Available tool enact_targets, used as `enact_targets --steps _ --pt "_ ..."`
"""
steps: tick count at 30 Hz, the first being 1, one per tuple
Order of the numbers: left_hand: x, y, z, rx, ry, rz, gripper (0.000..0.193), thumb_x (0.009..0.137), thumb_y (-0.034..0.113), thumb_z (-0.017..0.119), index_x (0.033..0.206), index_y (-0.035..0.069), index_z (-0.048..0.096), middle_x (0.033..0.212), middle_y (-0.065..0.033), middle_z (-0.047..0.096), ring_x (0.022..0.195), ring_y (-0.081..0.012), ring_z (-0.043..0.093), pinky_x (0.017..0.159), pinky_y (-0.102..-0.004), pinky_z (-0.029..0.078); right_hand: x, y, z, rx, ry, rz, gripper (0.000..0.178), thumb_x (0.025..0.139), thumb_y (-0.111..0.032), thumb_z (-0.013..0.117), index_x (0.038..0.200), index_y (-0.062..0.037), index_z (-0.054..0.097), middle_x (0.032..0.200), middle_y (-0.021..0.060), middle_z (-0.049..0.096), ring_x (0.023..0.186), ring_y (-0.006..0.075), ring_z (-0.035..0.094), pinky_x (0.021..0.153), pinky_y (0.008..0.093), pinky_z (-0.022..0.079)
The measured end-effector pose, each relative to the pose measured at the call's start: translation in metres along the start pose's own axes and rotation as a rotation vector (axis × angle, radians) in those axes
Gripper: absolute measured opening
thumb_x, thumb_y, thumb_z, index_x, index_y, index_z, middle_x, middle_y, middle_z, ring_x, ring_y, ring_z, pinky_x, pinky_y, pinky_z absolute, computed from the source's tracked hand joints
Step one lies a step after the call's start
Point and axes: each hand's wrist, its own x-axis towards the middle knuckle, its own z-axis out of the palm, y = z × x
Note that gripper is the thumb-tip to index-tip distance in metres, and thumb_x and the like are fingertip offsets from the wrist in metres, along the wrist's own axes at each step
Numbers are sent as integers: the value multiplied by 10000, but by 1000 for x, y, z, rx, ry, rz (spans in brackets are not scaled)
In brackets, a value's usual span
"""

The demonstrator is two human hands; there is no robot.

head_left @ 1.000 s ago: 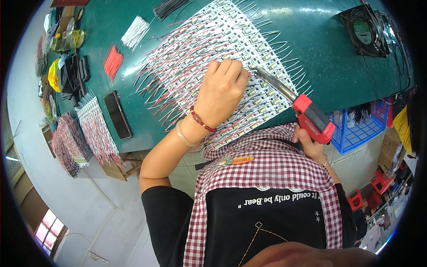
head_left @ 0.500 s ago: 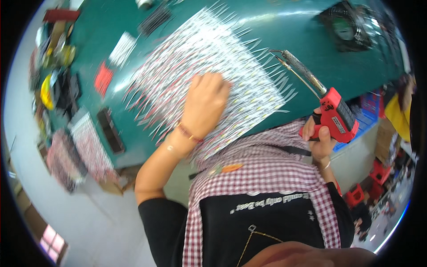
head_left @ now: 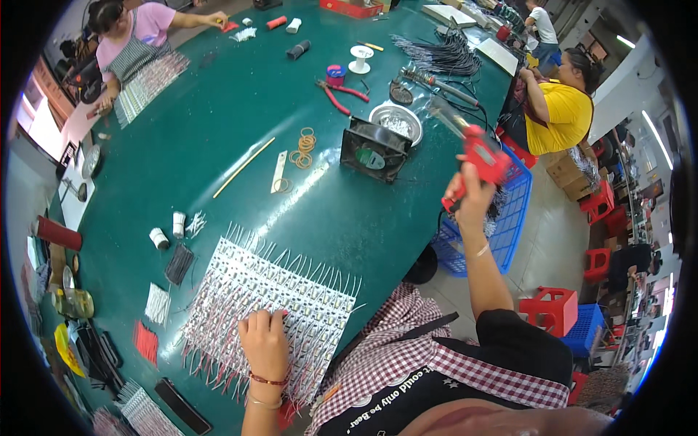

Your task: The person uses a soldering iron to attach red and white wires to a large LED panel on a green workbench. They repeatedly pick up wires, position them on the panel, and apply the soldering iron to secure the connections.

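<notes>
White LED panel [head_left: 291, 294], bristling with red and white wires [head_left: 207, 350], lying below-left of the black cooling fan [head_left: 374, 150], left hand [head_left: 264, 345] curled over it, grip unclear, right hand [head_left: 471, 195] clutching a red soldering gun [head_left: 486, 154] right of that fan

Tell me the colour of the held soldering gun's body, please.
The soldering gun has a red body, shown in the head view.

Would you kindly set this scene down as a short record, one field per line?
Left hand: on the wired panel; whether it grips a wire is unclear
Right hand: holds a red soldering gun, apart from the panel
Surface: green table
Beyond the panel: fan, bowl, pliers, spool
Left of the panel: red wires, phone
Others nearby: person in pink, person in yellow
</notes>
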Motion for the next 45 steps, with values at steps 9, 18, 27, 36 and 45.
enact_targets --steps 9,18,27,36,45 --pt "-23 -14 -18 27 21 -122 181 735 -9 584 865 81 673 763 -50 489 761 -224 498 717 -377 370 19 18 -1 156 45 185 252 917 -235 593 985 7 578 560 23 489 406 115 469 387 254 396" --pt "-42 -2 -57 -31 141 -350 194 743 -42 597 883 80 655 806 -56 516 795 -239 505 776 -372 376 -25 -25 4 320 51 51 272 951 -226 538 1098 2 525 572 25 453 435 108 437 416 239 380" --pt "-18 53 -42 -587 180 -320 162 756 -39 654 861 83 671 812 -40 602 774 -212 546 739 -332 384 -140 -54 49 232 -687 479 306 873 -87 650 1135 6 521 801 47 623 727 119 614 657 274 499" --pt "-14 77 -33 -830 194 -476 85 755 -61 640 815 -1 638 742 -94 593 663 -231 576 606 -320 438 -177 -55 78 6 -1163 235 524 804 -91 712 1251 -1 453 1038 163 605 960 255 630 804 342 497" --pt "-18 72 -22 -823 139 -474 88 756 -20 652 835 -12 613 766 -122 608 684 -266 596 621 -335 449 -185 -44 84 -49 -1126 -13 572 682 57 676 1217 -10 484 1042 180 609 952 354 627 776 387 514"
